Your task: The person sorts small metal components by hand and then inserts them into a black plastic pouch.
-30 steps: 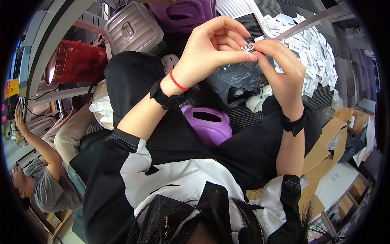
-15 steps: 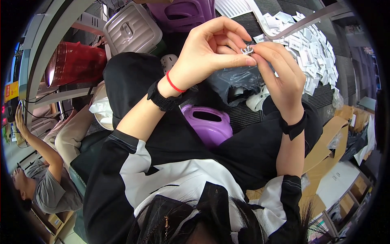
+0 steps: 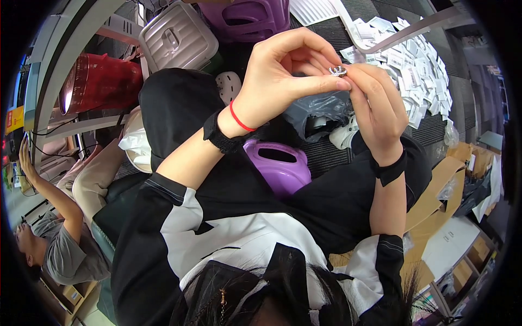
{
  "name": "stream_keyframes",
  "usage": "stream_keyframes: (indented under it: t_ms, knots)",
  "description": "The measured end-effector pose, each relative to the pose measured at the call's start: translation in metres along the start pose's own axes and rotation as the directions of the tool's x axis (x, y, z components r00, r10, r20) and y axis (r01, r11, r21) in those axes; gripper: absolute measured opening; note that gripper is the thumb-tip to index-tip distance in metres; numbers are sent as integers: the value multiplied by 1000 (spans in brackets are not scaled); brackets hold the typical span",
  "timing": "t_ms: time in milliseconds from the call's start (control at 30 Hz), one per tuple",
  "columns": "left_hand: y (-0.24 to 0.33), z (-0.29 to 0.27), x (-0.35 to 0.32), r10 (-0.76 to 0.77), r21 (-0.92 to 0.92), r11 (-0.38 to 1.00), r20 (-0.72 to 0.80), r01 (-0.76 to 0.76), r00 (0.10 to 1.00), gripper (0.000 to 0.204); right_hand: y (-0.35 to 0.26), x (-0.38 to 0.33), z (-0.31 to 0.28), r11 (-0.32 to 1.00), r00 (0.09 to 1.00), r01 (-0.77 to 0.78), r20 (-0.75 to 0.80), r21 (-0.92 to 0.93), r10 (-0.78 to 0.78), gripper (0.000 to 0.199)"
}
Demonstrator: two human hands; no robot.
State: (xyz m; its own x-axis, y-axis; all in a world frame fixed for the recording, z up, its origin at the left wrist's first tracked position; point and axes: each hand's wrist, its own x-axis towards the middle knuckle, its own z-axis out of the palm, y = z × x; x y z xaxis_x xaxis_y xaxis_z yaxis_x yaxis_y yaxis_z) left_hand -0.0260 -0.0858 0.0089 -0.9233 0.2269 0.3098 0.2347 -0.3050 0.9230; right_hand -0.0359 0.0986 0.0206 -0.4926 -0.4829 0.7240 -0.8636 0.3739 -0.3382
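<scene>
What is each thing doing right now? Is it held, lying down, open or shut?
Small silver piece: pinched between both hands.
Left hand: closed on the piece.
Right hand: closed on the piece.
Purple basket: lying on the lap.
White paper tags: heaped loose.
Grey suitcase: shut.

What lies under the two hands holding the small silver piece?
Under the left hand and right hand, which pinch the small silver piece, lies a crumpled dark plastic bag; its contents are hidden.
</scene>
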Motion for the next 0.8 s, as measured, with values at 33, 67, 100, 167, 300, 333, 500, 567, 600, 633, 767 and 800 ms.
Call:
stream_keyframes:
  t_ms: [33,67,100,167,300,333,500,567,600,633,767,800]
  knots:
    - [-1,0,-1,28,11,1000,-5,-28,1000,27,0,-1,1,1000,1000,-1,2,-1,1,24]
    - [-2,-1,-1,56,24,998,-10,-56,998,27,-1,0,2,1000,1000,6,-6,0,-6,25]
    - [-3,-2,-1,55,23,998,-11,-55,998,27,-1,0,3,1000,1000,12,-13,0,-12,25]
    - [-3,-2,0,123,80,989,15,-124,992,29,-3,1,2,1000,1000,19,-24,-2,-19,25]
    - [0,-2,2,131,74,988,26,-133,991,30,-3,5,1,1000,998,23,-66,-1,-23,23]
    - [-1,-3,3,121,78,989,35,-124,992,32,-3,6,1,1000,998,23,-66,-3,-23,23]
    - [-2,-1,3,39,1,999,16,-39,999,35,-1,4,4,996,987,-85,-134,-6,83,18]
    - [-1,1,4,-36,-44,998,-18,35,999,35,1,3,6,993,984,-114,-138,9,114,17]
    - [-2,1,4,-30,-44,999,-14,30,999,35,1,3,6,989,980,-144,-136,26,147,16]
    - [-5,1,5,-35,-47,998,-36,33,999,33,2,3,6,990,980,-140,-140,20,142,16]
    - [-7,3,7,-145,-76,987,-82,139,986,26,5,2,7,975,961,-217,-166,44,222,12]
    - [-8,3,7,-137,-74,989,-78,131,988,26,5,2,7,963,949,-260,-162,73,269,11]
